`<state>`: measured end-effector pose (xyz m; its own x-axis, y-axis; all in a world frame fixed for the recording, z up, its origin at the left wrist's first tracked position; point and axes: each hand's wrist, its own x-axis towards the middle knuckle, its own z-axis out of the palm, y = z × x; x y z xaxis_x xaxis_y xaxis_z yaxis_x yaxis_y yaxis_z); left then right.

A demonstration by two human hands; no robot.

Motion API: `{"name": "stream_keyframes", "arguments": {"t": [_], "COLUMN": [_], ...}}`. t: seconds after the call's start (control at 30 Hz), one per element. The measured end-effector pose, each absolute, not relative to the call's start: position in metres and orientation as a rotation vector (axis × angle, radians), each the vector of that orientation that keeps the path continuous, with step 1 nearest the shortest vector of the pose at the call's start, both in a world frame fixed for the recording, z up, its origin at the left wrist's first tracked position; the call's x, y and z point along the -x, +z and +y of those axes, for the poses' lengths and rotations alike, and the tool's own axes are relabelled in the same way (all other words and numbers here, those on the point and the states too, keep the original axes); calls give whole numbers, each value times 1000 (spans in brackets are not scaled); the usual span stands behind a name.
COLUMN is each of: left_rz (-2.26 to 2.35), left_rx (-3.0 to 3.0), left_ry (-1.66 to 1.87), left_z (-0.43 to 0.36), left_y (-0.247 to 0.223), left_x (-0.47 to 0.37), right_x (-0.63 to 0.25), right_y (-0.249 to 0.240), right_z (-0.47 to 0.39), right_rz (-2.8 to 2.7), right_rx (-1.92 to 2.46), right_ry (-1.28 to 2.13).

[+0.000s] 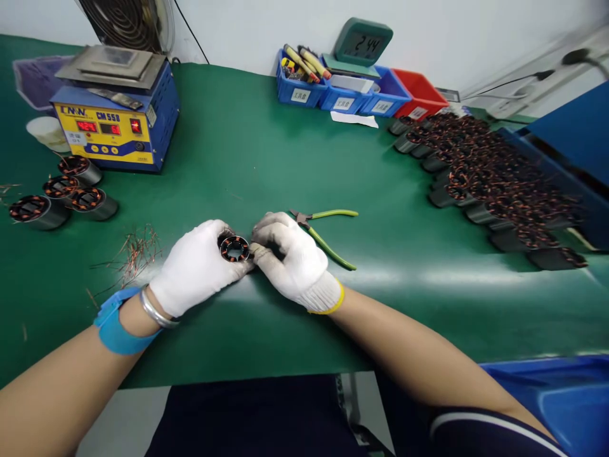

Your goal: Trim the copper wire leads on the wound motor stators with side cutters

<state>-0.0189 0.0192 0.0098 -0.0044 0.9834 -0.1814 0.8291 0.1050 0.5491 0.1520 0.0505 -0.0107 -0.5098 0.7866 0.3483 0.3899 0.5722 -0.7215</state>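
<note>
My left hand (197,263), in a white glove, is wrapped round a motor stator (235,249). The stator is a dark ring with copper windings, its open end facing up toward me. Gloved as well, my right hand (288,257) is closed in a pinch at the stator's right side; what its fingertips hold, if anything, is too small to make out. Just right of that hand lie cutting pliers (304,220) with green handles, their jaws pointing up and left. Left of my left hand is a small heap of copper wire scraps (137,254).
Several stators (85,203) stand at the left before a blue and yellow CM558 unit (109,127). Many more stators (495,184) crowd the right beside a blue bin (566,152). Blue tool boxes (342,101), a red box (419,92) and a clock (364,41) line the back.
</note>
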Motion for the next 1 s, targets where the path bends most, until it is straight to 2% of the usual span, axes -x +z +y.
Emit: {"name": "stream_keyframes", "arguments": {"t": [0.27,0.4,0.47,0.63,0.77,0.83,1.0], "left_rz": [1776,1745,1800,1870,1920,1895,1862], "left_rx": [-1843,-1794,-1733,-1655,-1765,-1801,-1814], "left_ry": [313,340,350,286,223,207,237], "left_z": [20,19,18,19,21,22,22], "left_y": [10,10,13,17,16,16,17], "left_x": [24,33,35,33,26,24,22], "right_x": [-155,-171,-172,-136,-127,-134,-145], "right_y": [-7,1,3,-3,-9,-11,-14], "right_z": [68,81,81,67,61,59,57], "right_rz": [-2273,-2172,-2065,-2242,-2245,-2176,-1894], "right_rx": [1387,1248,1199,1115,921,916,1170], "right_ry": [805,1406,1563,1077,862,856,1113]}}
